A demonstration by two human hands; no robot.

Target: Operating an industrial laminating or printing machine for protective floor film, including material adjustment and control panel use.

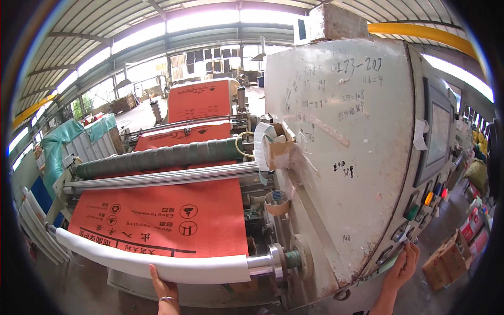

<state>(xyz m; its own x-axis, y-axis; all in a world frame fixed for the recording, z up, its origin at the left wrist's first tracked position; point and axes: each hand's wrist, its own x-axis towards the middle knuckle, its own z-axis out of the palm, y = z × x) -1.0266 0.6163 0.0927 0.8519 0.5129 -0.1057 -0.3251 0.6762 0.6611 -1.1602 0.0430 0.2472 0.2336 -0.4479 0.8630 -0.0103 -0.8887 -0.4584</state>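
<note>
A white roll (205, 269) lies across the front of the machine on a metal shaft (261, 265). My left hand (165, 289) rests against its near side, thumb stretched up on the white surface; the other fingers are mostly hidden. Behind the roll, a red printed sheet (163, 215) runs back under a metal bar (168, 177) and a dark green roller (163, 157). Over at the right, my right hand (403, 266) reaches up to the cabinet's control panel, its fingers closed on a small knob (406, 238).
The tall pale cabinet (336, 105) carries handwriting, a screen (437, 131) and coloured switches (429, 198). A cardboard holder (280, 152) and a tape roll (277, 202) sit on its side. Cardboard boxes (445, 262) stand on the right; long white pieces (42, 226) lean at left.
</note>
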